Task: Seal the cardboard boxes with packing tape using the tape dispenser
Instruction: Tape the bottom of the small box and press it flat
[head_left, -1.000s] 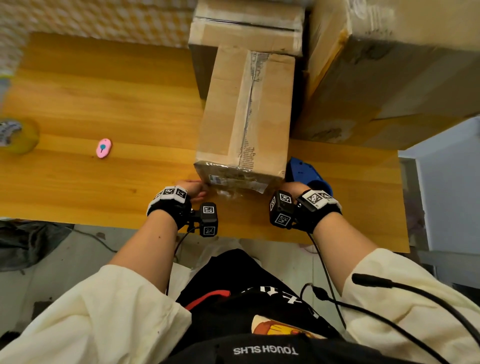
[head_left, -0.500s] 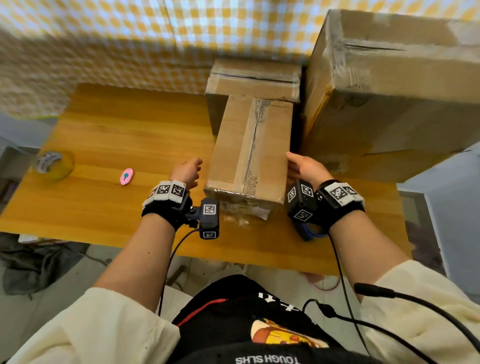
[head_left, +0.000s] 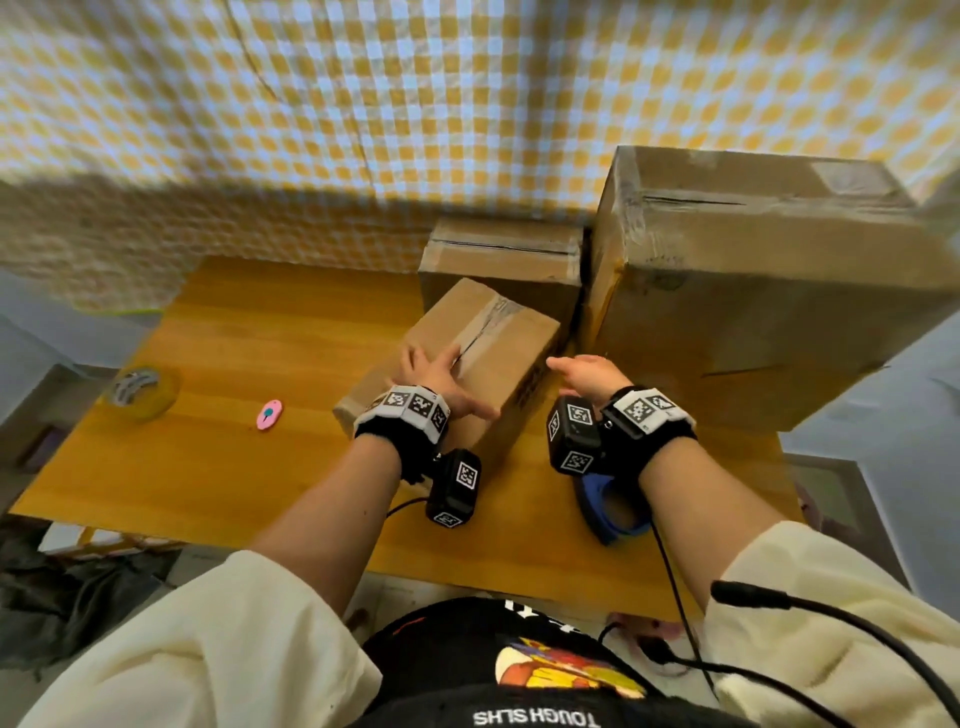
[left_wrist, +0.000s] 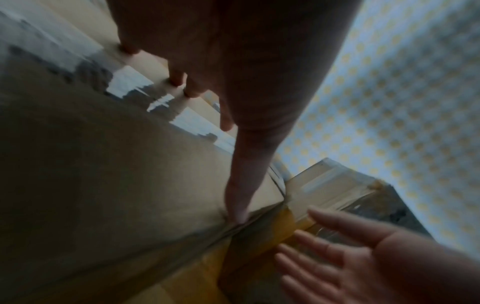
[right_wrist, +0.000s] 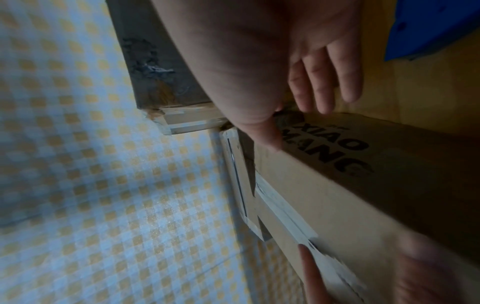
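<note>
A long, narrow cardboard box (head_left: 498, 343) with old tape along its top seam lies askew in the middle of the wooden table (head_left: 234, 467). My left hand (head_left: 434, 371) lies flat on its top, fingers spread and straight (left_wrist: 176, 78), thumb reaching to the box's edge. My right hand (head_left: 582, 371) hovers open beside the box's right side, fingers straight (right_wrist: 324, 82), holding nothing. The blue tape dispenser (head_left: 608, 512) lies on the table under my right wrist, also in the right wrist view (right_wrist: 428, 26). The box's side carries black print (right_wrist: 330, 152).
A medium box (head_left: 498, 257) stands right behind the narrow one, and a large box (head_left: 753, 301) fills the right side of the table. A tape roll (head_left: 140, 392) and a small pink object (head_left: 269, 414) lie at the left. A checked cloth hangs behind.
Both hands left the box's near end and moved up; the left now lies on top. The box has swung so its near end points left. The dispenser stays on the table.
</note>
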